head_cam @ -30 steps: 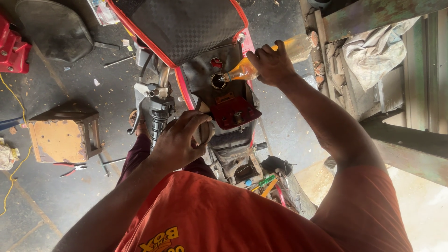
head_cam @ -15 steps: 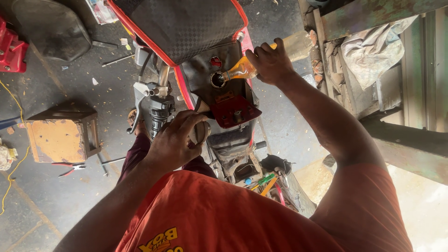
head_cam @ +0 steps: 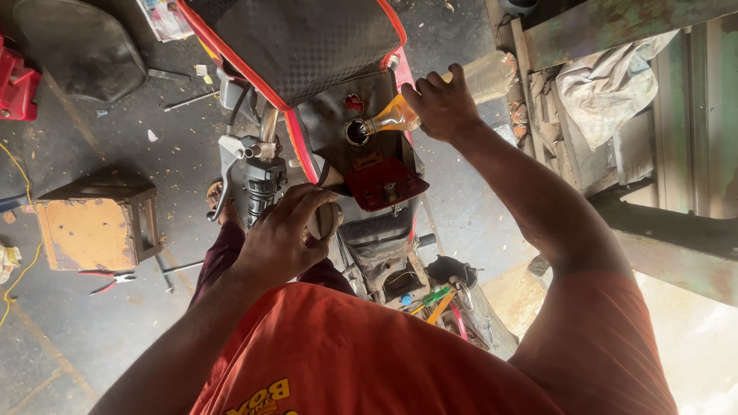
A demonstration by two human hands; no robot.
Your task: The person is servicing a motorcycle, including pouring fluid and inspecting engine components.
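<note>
The right hand (head_cam: 440, 104) grips a clear plastic bottle (head_cam: 461, 92) part-filled with amber liquid, its fingers wrapped around the body. The bottle lies tilted, almost on its side, with its narrow neck pointing into the round dark filler opening (head_cam: 357, 132) of the black motorcycle fuel tank (head_cam: 338, 115). The neck sits at the rim of the opening; whether it touches cannot be told. Just below the opening a red hinged panel (head_cam: 387, 183) stands out from the tank.

The left hand (head_cam: 283, 234) is curled over a round grey metal cap (head_cam: 327, 220), fingers bent around its edge, beside the grey metal engine part (head_cam: 257, 180) with its levers and hoses. Above both hands lies the dark checker-patterned seat with red piping (head_cam: 300, 42).

On the oily concrete floor (head_cam: 138, 323) to the left stands a small rusty orange-brown metal stool (head_cam: 96, 227); red-handled pliers (head_cam: 104, 278) lie just in front of it. A red plastic case (head_cam: 14, 83) sits at the far left edge, and a crumpled multicoloured printed wrapper (head_cam: 165, 17) lies at the top, near the seat's corner. Green and orange tool handles (head_cam: 434, 301) stick up below the tank. At right, a pale crumpled cloth (head_cam: 607, 84) hangs over a worn green-painted wooden frame (head_cam: 615, 27). The person wears an orange shirt (head_cam: 369, 361) with a yellow print at its lower edge.
</note>
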